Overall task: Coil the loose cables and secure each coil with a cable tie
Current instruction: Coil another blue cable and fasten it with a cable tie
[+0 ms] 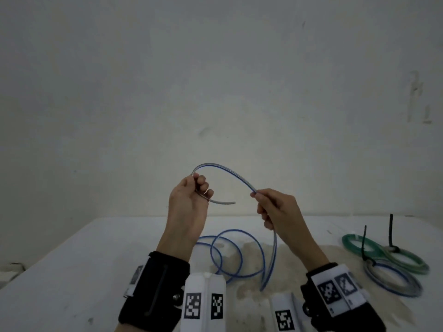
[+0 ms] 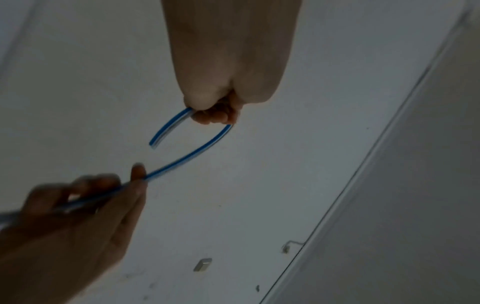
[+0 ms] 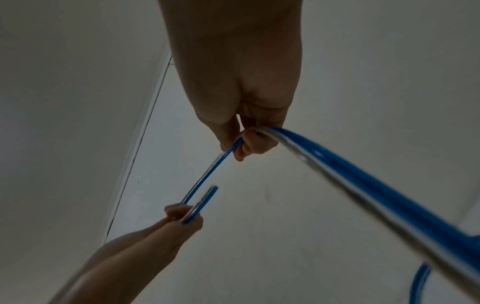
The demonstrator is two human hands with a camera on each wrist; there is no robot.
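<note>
Both hands lifted above the table (image 1: 96, 271): left hand (image 1: 189, 200) grips the cable (image 1: 230, 172) near its end, right hand (image 1: 275, 207) pinches it farther along.

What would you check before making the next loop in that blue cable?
1. Left hand grips the blue cable near its free end: ok.
2. Right hand pinches the cable further along: ok.
3. The arc between the hands is free of kinks: ok.
4. Slack on the table lies in loose loops; knot-free: cannot tell.
5. Finished coils at right lie apart from the slack: ok.
6. A spare cable tie within reach: cannot tell.
</note>
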